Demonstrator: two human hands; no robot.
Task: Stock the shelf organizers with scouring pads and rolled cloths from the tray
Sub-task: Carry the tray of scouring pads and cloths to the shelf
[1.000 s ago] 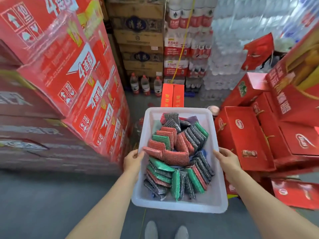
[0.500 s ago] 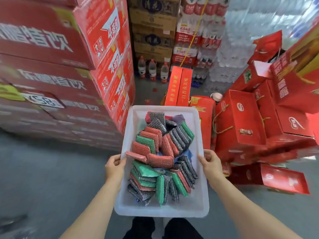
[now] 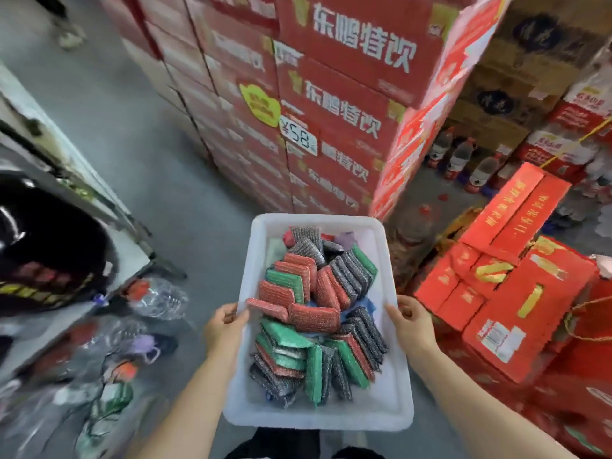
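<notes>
Person, head-camera view.
- Left hand (image 3: 222,327): bare, no glove, ring or watch showing.
- Right hand (image 3: 414,326): bare, likewise unadorned.
- Forearms: both bare up to the bottom edge of the frame; no sleeve or cuff in sight.
- Legs: dark, near-black trousers (image 3: 275,443) showing at the bottom edge, as two rounded shapes.
- Footwear: hidden.
- Rest of body: out of frame.
</notes>
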